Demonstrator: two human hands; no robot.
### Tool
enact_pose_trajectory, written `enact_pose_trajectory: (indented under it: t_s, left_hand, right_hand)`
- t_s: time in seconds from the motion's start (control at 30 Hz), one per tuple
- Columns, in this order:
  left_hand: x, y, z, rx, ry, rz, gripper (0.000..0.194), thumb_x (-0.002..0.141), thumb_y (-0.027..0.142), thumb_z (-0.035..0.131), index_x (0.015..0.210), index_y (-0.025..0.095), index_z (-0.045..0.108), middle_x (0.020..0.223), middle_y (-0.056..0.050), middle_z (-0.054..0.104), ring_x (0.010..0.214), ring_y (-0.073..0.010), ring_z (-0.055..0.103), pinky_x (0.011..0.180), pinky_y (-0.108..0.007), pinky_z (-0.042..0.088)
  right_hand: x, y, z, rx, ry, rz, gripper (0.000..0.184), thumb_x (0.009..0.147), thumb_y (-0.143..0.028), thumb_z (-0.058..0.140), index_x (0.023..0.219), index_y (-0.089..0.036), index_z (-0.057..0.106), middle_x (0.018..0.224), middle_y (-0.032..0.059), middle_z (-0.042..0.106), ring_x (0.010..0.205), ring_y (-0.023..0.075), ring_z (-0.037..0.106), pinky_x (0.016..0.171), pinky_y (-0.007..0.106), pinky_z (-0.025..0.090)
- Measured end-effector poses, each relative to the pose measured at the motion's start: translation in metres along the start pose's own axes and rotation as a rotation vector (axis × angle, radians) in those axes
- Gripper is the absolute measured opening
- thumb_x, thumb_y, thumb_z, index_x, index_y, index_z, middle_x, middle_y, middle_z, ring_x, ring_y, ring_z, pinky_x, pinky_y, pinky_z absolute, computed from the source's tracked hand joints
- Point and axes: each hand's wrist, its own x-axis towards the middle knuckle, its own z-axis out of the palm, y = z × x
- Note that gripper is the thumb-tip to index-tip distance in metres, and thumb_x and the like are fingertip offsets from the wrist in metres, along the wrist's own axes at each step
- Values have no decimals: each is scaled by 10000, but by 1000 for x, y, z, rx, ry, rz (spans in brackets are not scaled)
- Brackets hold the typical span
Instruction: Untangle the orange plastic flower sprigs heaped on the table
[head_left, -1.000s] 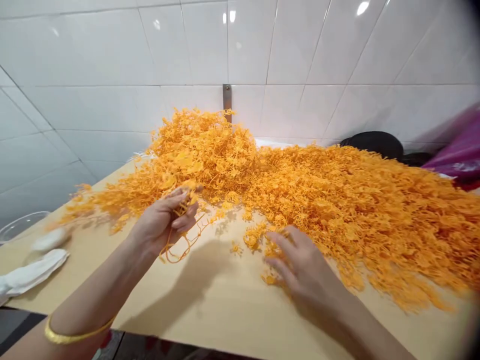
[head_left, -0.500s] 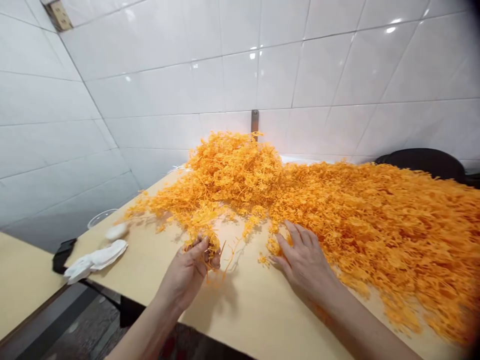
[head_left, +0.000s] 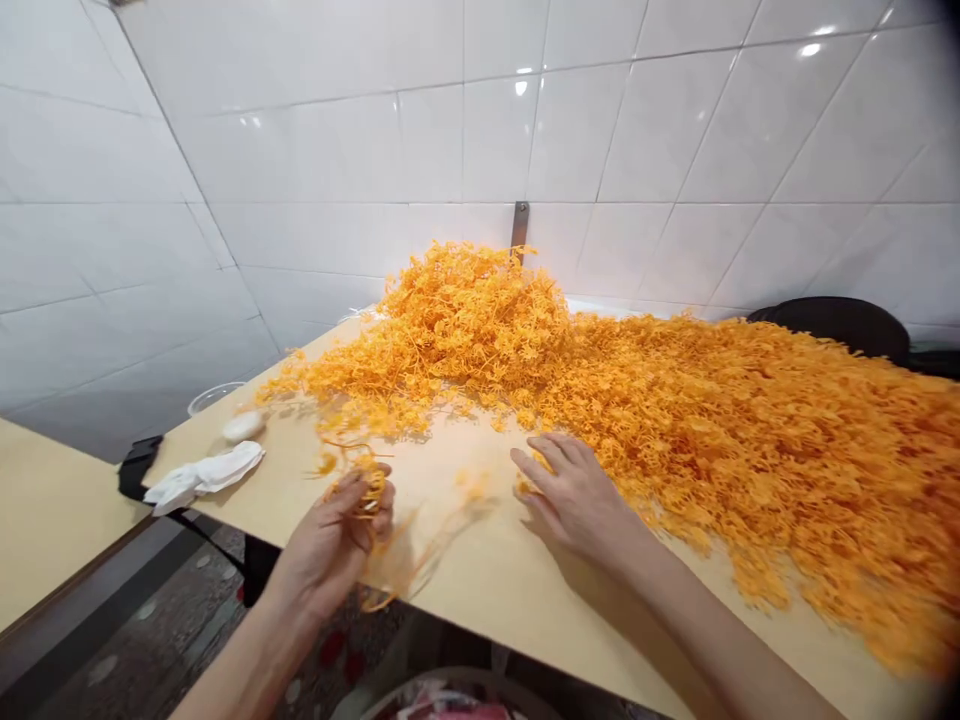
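My left hand (head_left: 334,535) is closed round a small bunch of thin, branching orange sprigs (head_left: 367,485) near the table's front edge. Loose strands stick out of it, and a motion-blurred sprig (head_left: 472,487) trails to its right. My right hand (head_left: 574,490) lies palm down at the near edge of the big heap, fingers stretched out, with a bit of orange sprig partly hidden under them. The orange heap (head_left: 480,330) rises highest in the middle of the table, and a broad, lower spread of sprigs (head_left: 750,440) covers the right side.
On the table's left lie a crumpled white tissue (head_left: 206,475) and a white rounded object (head_left: 243,427). A clear round rim (head_left: 214,398) shows at the left edge. A black item (head_left: 832,325) sits behind the heap, against the tiled wall (head_left: 315,150). Below the front edge is a container (head_left: 450,695).
My left hand has moved left and towards the table's front edge with its bunch, strands swinging. My right hand has shifted slightly left, and the view has tilted a little downwards.
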Motion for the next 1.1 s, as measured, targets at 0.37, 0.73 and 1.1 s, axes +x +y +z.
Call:
enact_pose_trajectory:
  t_s: [0.37, 0.73, 1.1]
  left_hand:
    - [17, 0, 15, -76, -245, -141, 172, 725, 46, 364, 776, 111, 515, 529, 15, 400, 361, -26, 310, 359, -146, 282]
    - [76, -21, 121, -108, -364, -182, 99, 747, 75, 365, 714, 141, 432, 533, -9, 475, 359, -48, 376, 355, -152, 295]
    - [96, -73, 157, -82, -294, -116, 136, 655, 45, 525, 620, 143, 438, 489, 49, 458, 403, -56, 456, 426, -178, 384]
  right_hand:
    - [-76, 5, 8, -47, -49, 155, 378, 814, -365, 385, 1148, -210, 472, 1208, 112, 417, 1101, 254, 347, 884, 404, 316]
    - [5, 37, -19, -12, 300, 280, 211, 797, -209, 397, 889, -189, 586, 1120, 110, 466, 1033, 243, 400, 840, 385, 339]
    - [47, 42, 2, 896, 399, 604, 442, 646, -404, 599, 993, -143, 519, 796, 40, 558, 674, 153, 514, 606, 273, 413]
